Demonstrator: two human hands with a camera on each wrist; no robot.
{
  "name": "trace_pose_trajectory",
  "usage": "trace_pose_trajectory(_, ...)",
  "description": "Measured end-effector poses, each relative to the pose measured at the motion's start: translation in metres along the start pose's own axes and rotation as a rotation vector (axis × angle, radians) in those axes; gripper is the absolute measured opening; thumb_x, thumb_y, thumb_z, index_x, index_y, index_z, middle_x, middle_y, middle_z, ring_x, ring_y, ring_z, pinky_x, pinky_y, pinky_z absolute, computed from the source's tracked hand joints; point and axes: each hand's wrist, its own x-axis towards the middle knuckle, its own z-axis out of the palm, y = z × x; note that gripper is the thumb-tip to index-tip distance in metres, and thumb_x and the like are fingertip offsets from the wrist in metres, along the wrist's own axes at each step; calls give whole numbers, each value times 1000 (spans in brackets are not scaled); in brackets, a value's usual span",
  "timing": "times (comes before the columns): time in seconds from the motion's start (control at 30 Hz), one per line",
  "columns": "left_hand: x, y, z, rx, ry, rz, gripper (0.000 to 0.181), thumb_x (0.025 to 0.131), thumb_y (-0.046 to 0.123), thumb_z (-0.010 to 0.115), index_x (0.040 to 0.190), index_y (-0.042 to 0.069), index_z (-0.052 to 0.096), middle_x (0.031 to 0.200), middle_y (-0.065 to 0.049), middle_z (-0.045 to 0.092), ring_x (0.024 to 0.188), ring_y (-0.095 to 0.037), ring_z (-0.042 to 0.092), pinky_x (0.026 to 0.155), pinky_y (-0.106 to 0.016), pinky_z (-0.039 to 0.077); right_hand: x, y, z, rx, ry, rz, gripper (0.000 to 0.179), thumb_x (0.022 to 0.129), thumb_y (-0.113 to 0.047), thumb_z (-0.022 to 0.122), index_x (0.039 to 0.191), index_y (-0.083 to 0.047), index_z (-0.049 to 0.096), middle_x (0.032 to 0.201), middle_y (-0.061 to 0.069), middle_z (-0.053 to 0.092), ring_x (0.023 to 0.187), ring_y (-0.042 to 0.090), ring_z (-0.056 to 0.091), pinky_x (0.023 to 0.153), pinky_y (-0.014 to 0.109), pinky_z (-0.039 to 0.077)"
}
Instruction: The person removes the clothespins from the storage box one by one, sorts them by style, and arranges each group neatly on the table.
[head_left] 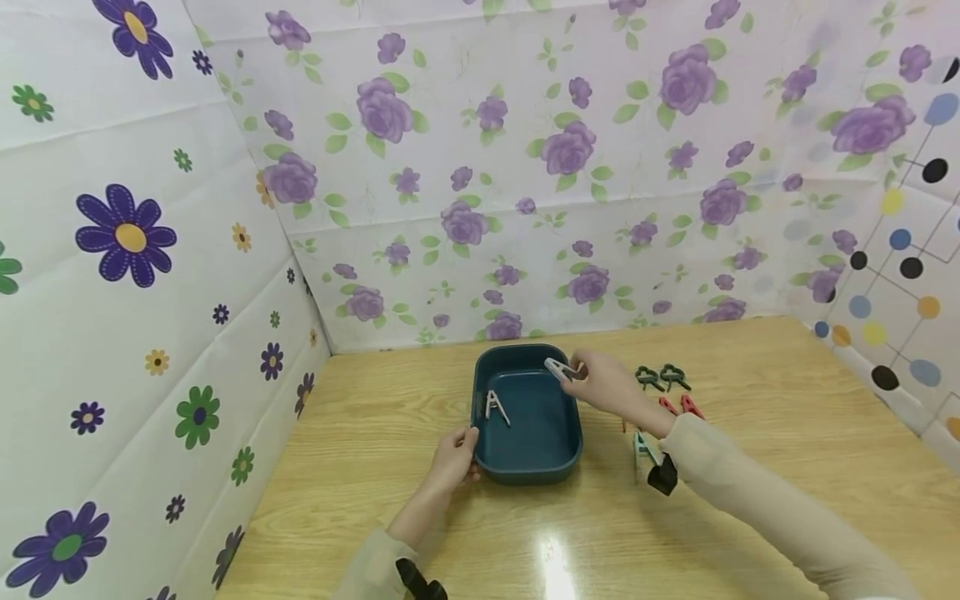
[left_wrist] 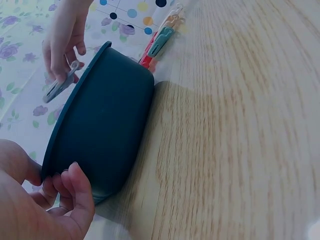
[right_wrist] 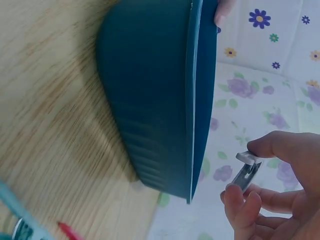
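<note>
A dark teal plastic basin (head_left: 528, 477) stands on the wooden table. My left hand (head_left: 453, 458) pinches its near-left rim, thumb above and fingers curled below, as the left wrist view shows. Over the basin's far-right corner, my right hand (head_left: 603, 383) pinches a white clothespin (head_left: 558, 369) between thumb and fingers. In the right wrist view this clothespin (right_wrist: 246, 175) hangs beside the rim, away from the basin's wall. Another white clothespin (head_left: 496, 407) lies inside the basin near its left wall.
Right of the basin are two dark green clips (head_left: 662, 377), red clothespins (head_left: 691, 406) and a mint-green clothespin (head_left: 643, 447) under the right forearm. Part of an orange one shows there too. Flower-printed cloth (head_left: 465, 275) hangs behind the table (head_left: 375, 392) and along its left side.
</note>
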Motion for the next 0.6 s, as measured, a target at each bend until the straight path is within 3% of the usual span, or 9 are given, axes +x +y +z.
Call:
trace_pose_trajectory(0.1, 1, -1, 0, 4, -4, 9, 36, 105, 29, 40, 106, -4, 54, 70, 0, 47, 55, -9, 46, 54, -20, 50, -8, 4, -6, 17, 4, 13, 22, 88, -27, 68, 98, -8, 62, 91, 12, 68, 55, 14, 52, 47, 28, 40)
trace_pose_trajectory(0.2, 3, -2, 0, 2, -7, 9, 36, 105, 29, 40, 104, -4, 54, 69, 0, 47, 55, -9, 46, 54, -20, 50, -15, 10, -13, 34, -12, 21, 21, 89, -27, 68, 95, -8, 62, 82, 9, 68, 49, 14, 48, 43, 27, 37)
trace_pose_trajectory(0.37, 3, -2, 0, -3, -9, 10, 35, 105, 29, 40, 100, -3, 53, 71, 0, 47, 56, -9, 46, 54, -20, 50, -26, 26, -21, -18, -24, 18, 20, 89, -27, 68, 88, -7, 65, 70, 4, 64, 46, 12, 43, 43, 25, 33)
trace_pose_trajectory(0.6, 4, -4, 0, -7, -10, 17, 35, 105, 29, 41, 100, -3, 53, 74, -1, 47, 57, -10, 47, 54, -20, 50, -44, 45, -32, -69, -86, 81, 22, 88, -26, 66, 89, -4, 64, 56, 3, 58, 43, 11, 42, 42, 24, 34)
